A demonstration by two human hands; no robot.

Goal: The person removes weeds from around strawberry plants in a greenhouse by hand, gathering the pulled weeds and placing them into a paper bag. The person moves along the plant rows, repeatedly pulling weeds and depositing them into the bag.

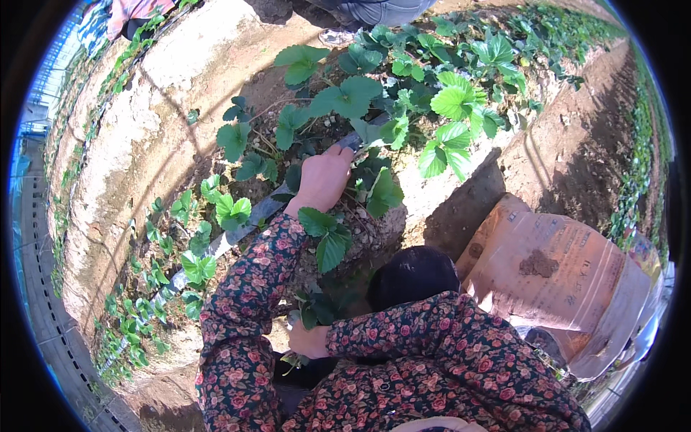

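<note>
My left hand [324, 176] reaches into a strawberry plant [374, 137] on a raised earth bed. Its fingers are curled closed around stalks at the plant's base, beside a grey drip hose [237, 234] that runs along the row. My right hand [308, 340] stays low near my body, closed on a small bunch of green leaves and stems [294, 358]. Both arms wear dark floral sleeves [245, 302]. Leaves hide the left fingertips.
More strawberry plants [461, 93] fill the bed ahead and a row of small ones [191, 266] lies to the left. A tan sack [568, 281] with soil on it stands at the right, beside a black round object [412, 275]. Another person's shoe [334, 36] is at the top.
</note>
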